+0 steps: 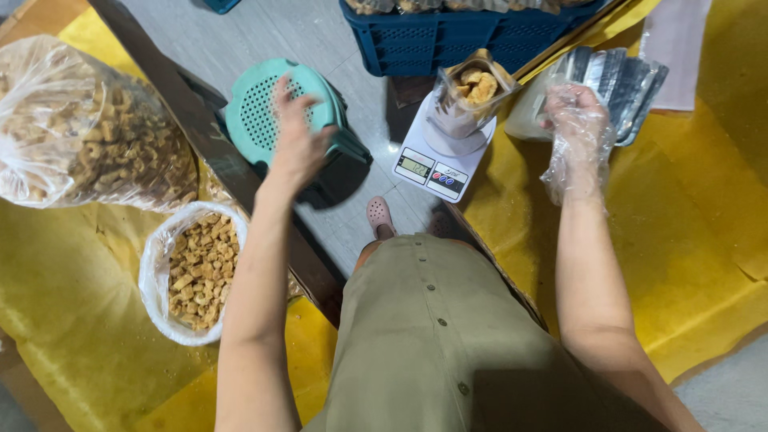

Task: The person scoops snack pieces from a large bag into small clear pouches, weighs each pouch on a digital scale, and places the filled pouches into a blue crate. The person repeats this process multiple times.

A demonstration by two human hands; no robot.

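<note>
My left hand (294, 136) is bare and spread, fingers apart, hovering over a teal plastic stool (264, 120) with a perforated seat. My right hand (578, 132) wears a clear plastic glove and is raised, loosely curled and holding nothing, next to a stack of silvery pouches (620, 80). Between the hands a white kitchen scale (436, 164) carries an open clear pouch (468, 100) filled with golden fried snack pieces. An open bag of the same snack pieces (196, 268) sits below my left arm.
A large tied clear bag of snacks (76, 132) lies at the left on yellow sheeting (704, 240). A blue plastic crate (448, 36) stands at the top. A dark wooden beam (184, 104) crosses diagonally. My foot in a pink shoe (378, 216) rests on grey floor.
</note>
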